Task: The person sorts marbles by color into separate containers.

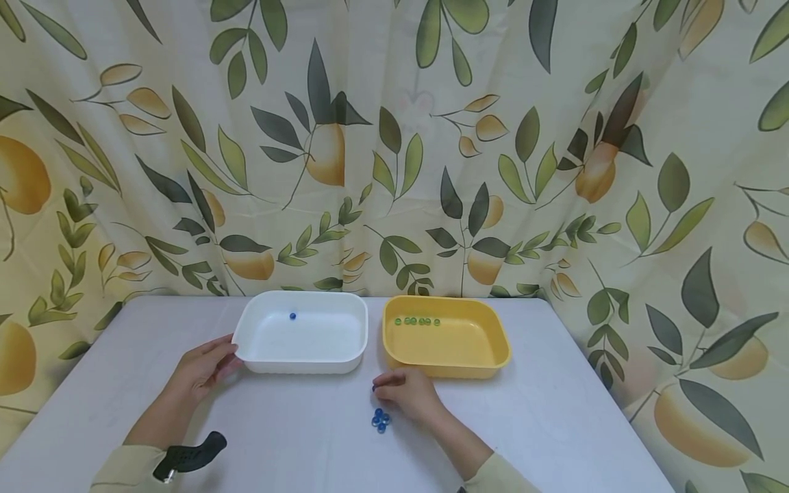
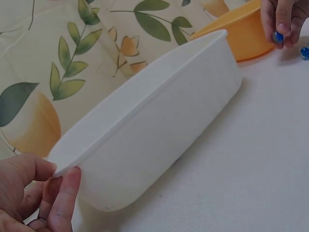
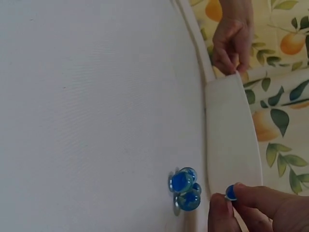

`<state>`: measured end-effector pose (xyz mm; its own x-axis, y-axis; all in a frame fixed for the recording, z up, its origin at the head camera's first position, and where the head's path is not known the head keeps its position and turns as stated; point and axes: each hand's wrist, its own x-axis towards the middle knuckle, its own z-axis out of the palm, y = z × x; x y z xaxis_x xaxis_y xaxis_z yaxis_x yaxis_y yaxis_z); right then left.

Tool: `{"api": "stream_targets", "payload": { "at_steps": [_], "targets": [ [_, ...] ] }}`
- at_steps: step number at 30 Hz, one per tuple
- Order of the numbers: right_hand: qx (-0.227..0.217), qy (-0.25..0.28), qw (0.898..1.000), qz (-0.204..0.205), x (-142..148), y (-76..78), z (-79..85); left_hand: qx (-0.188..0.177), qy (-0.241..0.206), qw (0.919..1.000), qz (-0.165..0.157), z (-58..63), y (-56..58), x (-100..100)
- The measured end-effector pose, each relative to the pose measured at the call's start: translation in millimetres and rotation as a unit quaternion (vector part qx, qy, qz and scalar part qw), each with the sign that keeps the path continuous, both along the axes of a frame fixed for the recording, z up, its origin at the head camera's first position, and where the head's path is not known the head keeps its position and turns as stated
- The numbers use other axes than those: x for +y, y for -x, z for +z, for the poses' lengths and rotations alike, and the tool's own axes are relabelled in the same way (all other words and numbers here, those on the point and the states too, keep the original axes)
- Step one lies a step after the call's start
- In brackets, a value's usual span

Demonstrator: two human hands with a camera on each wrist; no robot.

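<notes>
My left hand [image 1: 203, 368] pinches the left rim of a white plastic tub [image 1: 302, 366], thumb and fingers on its edge in the left wrist view. A single blue marble [image 1: 292, 316] lies inside that tub. Between thumb and fingertips, my right hand [image 1: 409, 396] pinches another blue marble [image 3: 231, 193], held above the table in front of the gap between the tubs. Just below that hand, a small cluster of blue marbles [image 1: 381, 420] sits on the cloth. In the yellow tub [image 1: 444, 371], several green marbles [image 1: 421, 321] form a row near the back.
A white cloth [image 1: 296, 431] covers the table, and both tubs stand side by side toward its far edge. Behind them hangs a curtain [image 1: 394, 171] printed with leaves and fruit. A black strap [image 1: 191, 455] circles the left wrist.
</notes>
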<state>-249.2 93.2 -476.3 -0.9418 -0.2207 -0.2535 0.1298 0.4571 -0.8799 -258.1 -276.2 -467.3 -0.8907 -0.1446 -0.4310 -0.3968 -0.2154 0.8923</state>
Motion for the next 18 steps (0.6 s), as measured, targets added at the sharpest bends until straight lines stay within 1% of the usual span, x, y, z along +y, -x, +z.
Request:
{"api": "stream_targets", "payload": {
  "at_steps": [6,18],
  "targets": [
    [-0.017,0.026,1.0,0.002,-5.0,3.0,6.8,0.0,-0.009,1.0,0.001,0.9,-0.9,0.2],
    [-0.06,0.079,0.995,0.011,-21.8,10.3,27.0,-0.002,-0.004,1.0,-0.007,0.7,-0.7,-1.4]
  ]
}}
